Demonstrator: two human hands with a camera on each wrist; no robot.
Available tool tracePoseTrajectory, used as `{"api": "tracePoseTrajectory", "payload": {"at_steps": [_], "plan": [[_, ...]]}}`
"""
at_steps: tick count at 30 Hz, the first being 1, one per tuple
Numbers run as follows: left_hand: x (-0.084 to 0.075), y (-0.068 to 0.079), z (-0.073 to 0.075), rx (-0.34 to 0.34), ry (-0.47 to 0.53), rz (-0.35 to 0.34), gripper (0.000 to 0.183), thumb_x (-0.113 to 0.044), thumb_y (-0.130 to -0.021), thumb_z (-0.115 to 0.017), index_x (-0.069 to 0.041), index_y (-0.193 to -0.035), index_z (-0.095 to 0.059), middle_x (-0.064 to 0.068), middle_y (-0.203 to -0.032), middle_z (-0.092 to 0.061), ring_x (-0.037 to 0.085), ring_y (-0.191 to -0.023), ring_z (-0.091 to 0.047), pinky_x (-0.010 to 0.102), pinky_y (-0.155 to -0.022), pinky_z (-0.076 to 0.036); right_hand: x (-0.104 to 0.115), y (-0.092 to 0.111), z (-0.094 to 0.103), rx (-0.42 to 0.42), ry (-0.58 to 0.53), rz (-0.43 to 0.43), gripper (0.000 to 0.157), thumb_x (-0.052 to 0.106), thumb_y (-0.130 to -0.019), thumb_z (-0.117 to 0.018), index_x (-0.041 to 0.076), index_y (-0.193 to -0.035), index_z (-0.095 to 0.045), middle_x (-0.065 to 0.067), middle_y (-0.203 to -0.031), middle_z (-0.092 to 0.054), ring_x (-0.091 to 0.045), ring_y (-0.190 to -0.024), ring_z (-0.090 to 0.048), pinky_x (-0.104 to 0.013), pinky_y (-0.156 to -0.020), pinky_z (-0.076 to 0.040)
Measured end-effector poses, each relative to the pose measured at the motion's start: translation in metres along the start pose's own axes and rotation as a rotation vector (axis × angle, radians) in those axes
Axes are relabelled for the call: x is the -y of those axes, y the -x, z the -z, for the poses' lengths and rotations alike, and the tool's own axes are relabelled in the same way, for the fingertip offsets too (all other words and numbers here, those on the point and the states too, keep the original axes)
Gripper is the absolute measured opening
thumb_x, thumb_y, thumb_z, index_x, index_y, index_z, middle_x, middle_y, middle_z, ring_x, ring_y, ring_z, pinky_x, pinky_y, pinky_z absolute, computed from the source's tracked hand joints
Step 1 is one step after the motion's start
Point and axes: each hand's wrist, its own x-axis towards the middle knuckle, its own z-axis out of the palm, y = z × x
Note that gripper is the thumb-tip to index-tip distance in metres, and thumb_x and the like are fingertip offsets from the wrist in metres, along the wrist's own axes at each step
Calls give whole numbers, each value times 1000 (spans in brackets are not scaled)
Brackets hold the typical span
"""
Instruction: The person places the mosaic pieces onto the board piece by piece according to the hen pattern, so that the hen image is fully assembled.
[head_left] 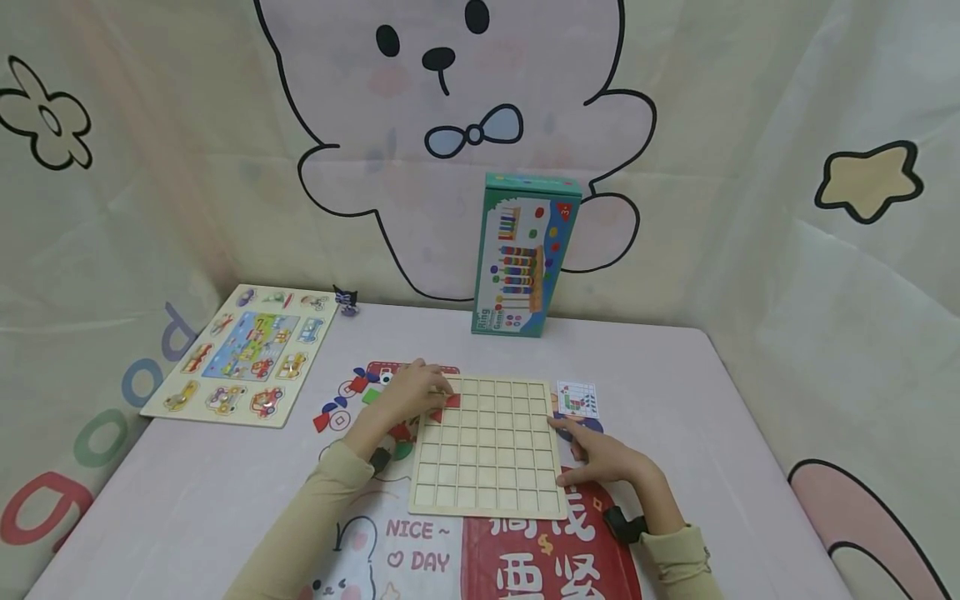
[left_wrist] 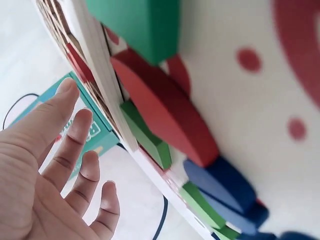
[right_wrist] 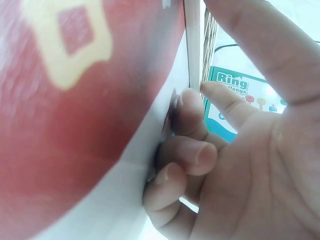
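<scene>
A pale wooden grid board [head_left: 487,454] lies in front of me, divided into square cells. My left hand [head_left: 408,393] hovers over its upper left corner, fingers loosely bent and spread. Nothing shows between those fingers in the left wrist view. Beside the fingertips, a red square piece [head_left: 453,401] sits in a cell, with another red piece [head_left: 436,415] just below it. My right hand [head_left: 609,458] touches the board's right edge with thumb and index fingertips; its other fingers [right_wrist: 165,187] curl against the table surface. A small printed pattern card [head_left: 577,400] lies beyond that hand.
Loose blocks, including a red one [left_wrist: 167,112], a green one [left_wrist: 146,135] and a blue one [left_wrist: 222,185], lie left of the board. A vehicle puzzle board [head_left: 247,419], a small dark figure [head_left: 347,301] and an upright green box [head_left: 517,258] stand farther back. A printed mat [head_left: 420,546] lies underneath.
</scene>
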Motion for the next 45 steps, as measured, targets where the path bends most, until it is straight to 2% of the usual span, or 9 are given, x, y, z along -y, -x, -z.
{"api": "tracePoseTrajectory", "payload": {"at_steps": [7, 10, 15, 24, 29, 37, 45], "plan": [[12, 9, 7, -66, -17, -5, 15, -25, -82, -70, -20, -96, -74, -5, -97, -65, 15, -85, -47, 39, -77, -39, 0, 0, 0, 1, -11, -12, 92, 41, -69, -78, 17, -144, -32, -5, -80, -41, -17, -73, -41, -31, -61, -36], [19, 14, 12, -84, -33, -11, 16, -23, -82, -70, -19, -97, -73, -5, -96, -65, 15, -83, -46, 40, -74, -39, 0, 1, 0, 2, -15, -13, 92, 41, -68, -78, 17, -144, -32, -5, -84, -44, -19, -77, -44, -33, -64, -38], [30, 21, 19, -77, -26, 39, 19, -25, -81, -70, -19, -99, -72, -2, -97, -65, 17, -84, -47, 41, -77, -38, 1, 1, 1, 1, -16, -15, 92, 42, -67, -79, 16, -143, -33, -4, -91, -49, -22, -89, -46, -35, -69, -41], [51, 30, 26, -83, -56, 121, 24, -24, -80, -71, -20, -103, -71, 1, -104, -64, 22, -95, -50, 46, -83, -38, 4, 3, 1, 5, -16, -8, 91, 41, -69, -78, 16, -144, -32, -5, -89, -47, -20, -85, -45, -34, -67, -38], [60, 33, 30, -84, -50, 133, 24, -20, -80, -72, -16, -103, -71, 4, -106, -63, 24, -96, -50, 48, -84, -38, 4, 3, 2, 5, -9, -1, 90, 41, -70, -77, 17, -144, -32, -6, -93, -49, -23, -89, -46, -37, -70, -39], [67, 31, 32, -55, -66, 171, 25, -17, -78, -73, -18, -103, -71, 4, -105, -64, 26, -99, -51, 49, -86, -39, 1, 3, 1, 10, -29, 1, 91, 40, -70, -78, 17, -144, -31, -5, -80, -40, -17, -72, -41, -32, -62, -35], [68, 29, 29, -52, -74, 210, 28, -18, -78, -73, -17, -106, -70, 4, -102, -64, 25, -95, -51, 47, -83, -39, 2, 2, 1, 8, -36, -14, 92, 41, -69, -78, 17, -144, -32, -4, -83, -44, -19, -82, -44, -35, -66, -36]]}}
